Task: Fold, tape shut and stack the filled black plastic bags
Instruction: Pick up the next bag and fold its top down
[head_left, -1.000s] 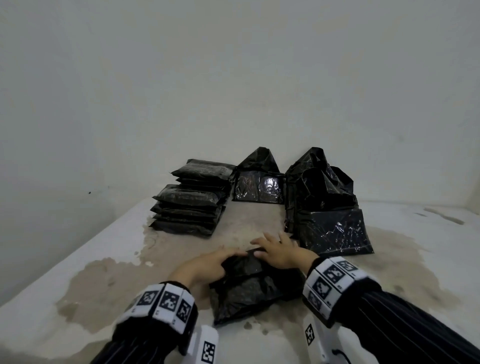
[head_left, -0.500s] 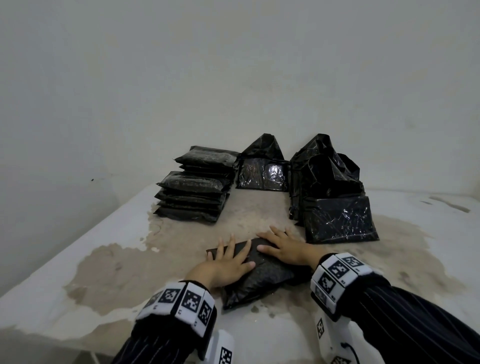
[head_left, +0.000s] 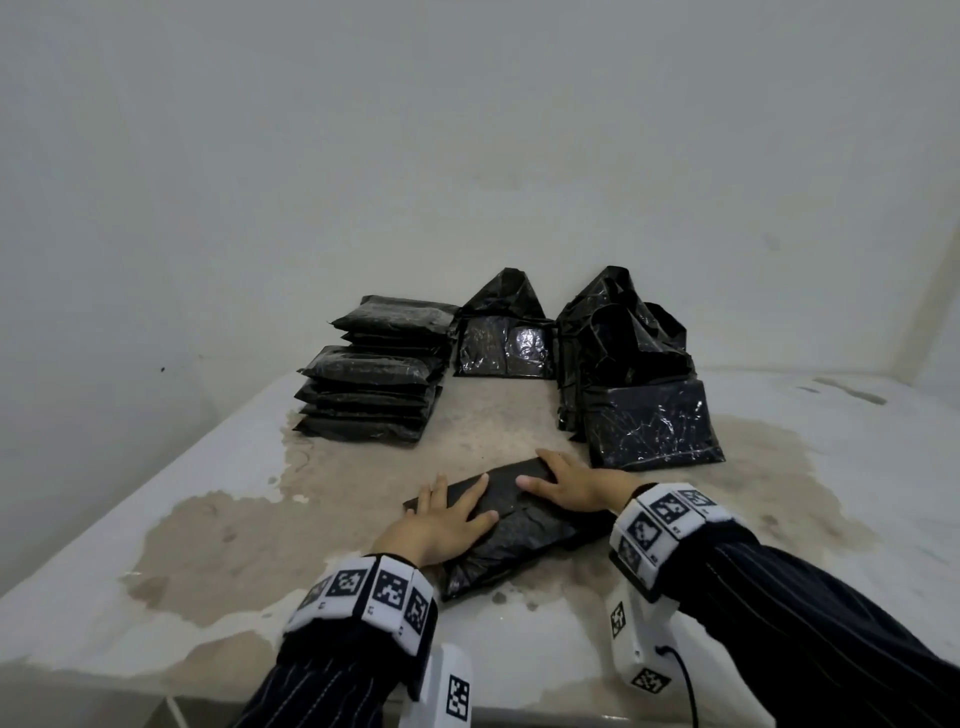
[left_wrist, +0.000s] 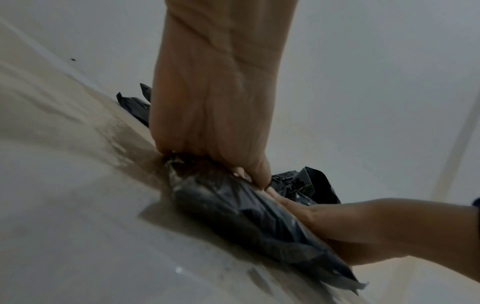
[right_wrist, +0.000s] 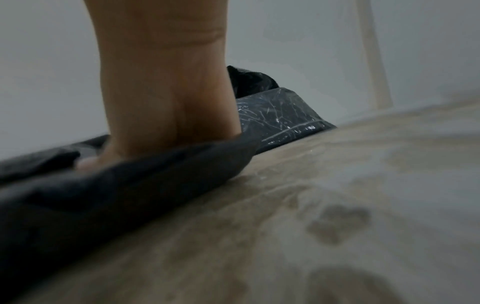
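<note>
A filled black plastic bag (head_left: 519, 530) lies flat on the stained white table (head_left: 208, 545) in front of me. My left hand (head_left: 441, 519) presses flat on its near left part, fingers straight and spread. My right hand (head_left: 566, 483) lies flat on its far right end, fingers extended. The left wrist view shows the same bag (left_wrist: 246, 218) under my left hand (left_wrist: 215, 102), with my right hand (left_wrist: 350, 226) on its far side. In the right wrist view my right hand (right_wrist: 166, 98) presses down on the bag (right_wrist: 103, 185).
A stack of folded black bags (head_left: 374, 384) stands at the back left. One filled bag with its top upright (head_left: 504, 338) stands at the back centre. A cluster of open-topped filled bags (head_left: 634, 379) stands at the back right, close to my right hand.
Both hands went from gathering the crumpled bag to pressing it flat. The bag now lies smoother and more spread out; the left hand's fingers have straightened and spread.
</note>
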